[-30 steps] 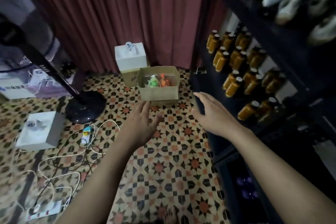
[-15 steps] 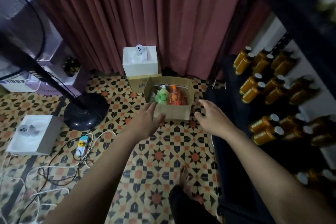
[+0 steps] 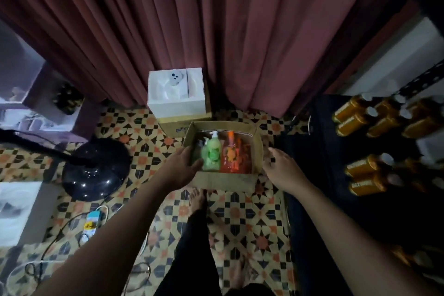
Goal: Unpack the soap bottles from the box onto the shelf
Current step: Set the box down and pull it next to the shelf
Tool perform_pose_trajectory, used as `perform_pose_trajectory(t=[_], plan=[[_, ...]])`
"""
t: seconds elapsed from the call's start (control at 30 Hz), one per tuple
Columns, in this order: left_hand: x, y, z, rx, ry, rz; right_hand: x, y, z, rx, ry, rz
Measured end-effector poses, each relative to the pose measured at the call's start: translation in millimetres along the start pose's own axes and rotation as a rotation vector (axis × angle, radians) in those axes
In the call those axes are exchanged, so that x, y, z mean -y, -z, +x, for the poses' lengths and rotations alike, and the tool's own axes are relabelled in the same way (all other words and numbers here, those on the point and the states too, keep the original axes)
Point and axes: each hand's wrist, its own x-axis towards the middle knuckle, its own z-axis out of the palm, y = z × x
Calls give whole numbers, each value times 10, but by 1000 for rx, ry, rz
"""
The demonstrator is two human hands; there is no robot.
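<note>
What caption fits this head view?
Left hand and right hand flank a cardboard box holding a green bottle and an orange bottle.

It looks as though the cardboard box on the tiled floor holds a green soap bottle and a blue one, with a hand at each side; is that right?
Not quite: in the head view the one beside the green soap bottle is an orange soap bottle, not blue. The cardboard box is on the tiled floor, left hand and right hand at its sides.
</note>
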Motion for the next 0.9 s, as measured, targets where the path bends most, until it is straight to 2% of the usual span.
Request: perform_pose_trajectory(t=[0.2, 0.33, 0.6, 0.8, 0.9], plan=[[451, 91, 1443, 205, 87, -55, 4, -236, 1310, 30, -176, 37], [819, 19, 2334, 276, 172, -42, -85, -373, 2101, 54, -293, 27], [1436, -458, 3482, 261, 348, -160, -729, -859, 3357, 14, -495, 76], [2686, -1357, 4438, 304, 470, -255, -1163, -1415, 3934, 10, -637, 174], [2558, -1334, 4458, 291, 492, -215, -1319, -1570, 4064, 8, -697, 227]])
